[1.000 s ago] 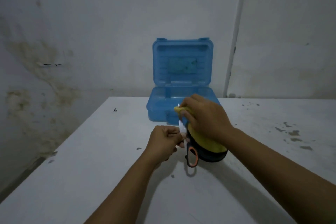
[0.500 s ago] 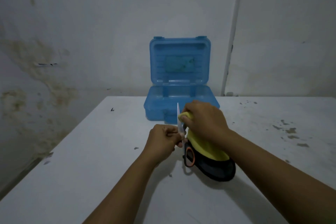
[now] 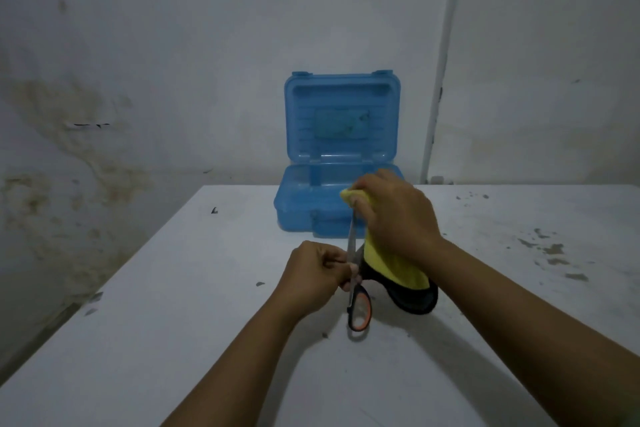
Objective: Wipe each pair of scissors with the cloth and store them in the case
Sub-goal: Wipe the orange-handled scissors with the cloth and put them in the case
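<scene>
Gaping blue case (image 3: 341, 121) — contents unclear

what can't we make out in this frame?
All head view:
- Tips of the scissors: wrapped in the yellow cloth gripped by the right hand.
- Scissors' second handle loop: hidden by the left hand.
- Floor of the blue case: blocked by its front wall and the right hand; contents unknown.
- Lid label: too blurred to read.

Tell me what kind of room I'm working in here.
Probably a bare utility or storage room, not a fitted workshop. The plaster wall is stained and peeling, a plain white table with chipped paint stands against it, and a white conduit pipe runs up the wall.
</scene>
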